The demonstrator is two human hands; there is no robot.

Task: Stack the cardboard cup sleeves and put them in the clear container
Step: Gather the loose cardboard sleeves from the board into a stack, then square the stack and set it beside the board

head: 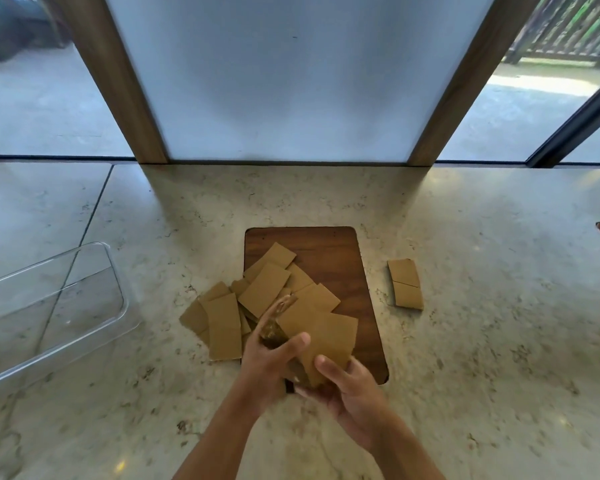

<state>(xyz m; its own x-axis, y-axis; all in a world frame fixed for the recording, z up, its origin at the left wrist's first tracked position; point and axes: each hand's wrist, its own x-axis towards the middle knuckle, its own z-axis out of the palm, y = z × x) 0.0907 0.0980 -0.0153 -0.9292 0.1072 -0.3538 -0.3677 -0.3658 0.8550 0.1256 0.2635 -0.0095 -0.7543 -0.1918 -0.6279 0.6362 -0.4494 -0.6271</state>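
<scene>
Both hands hold one sleeve [321, 336] above the near edge of the board [329, 258]: the left hand [269, 362] in a narrow grip on its left edge, the right hand [347, 382] pinching its near corner. A loose pile [253, 299] of sleeves spills off the board onto the surface [482, 341]; two more [405, 284] lie to the right. The container [94, 258] sits far left.

Both bare forearms reach forward from the bottom edge and converge toward the middle. The left hand [269, 362] sits slightly farther forward, its thumb stretched rightward and pressed on top of what it grips, the fingers curled underneath and partly blurred. The right hand [349, 389] lies close beside it, palm turned inward, thumb on top and fingers curled beneath, pinching too.
</scene>
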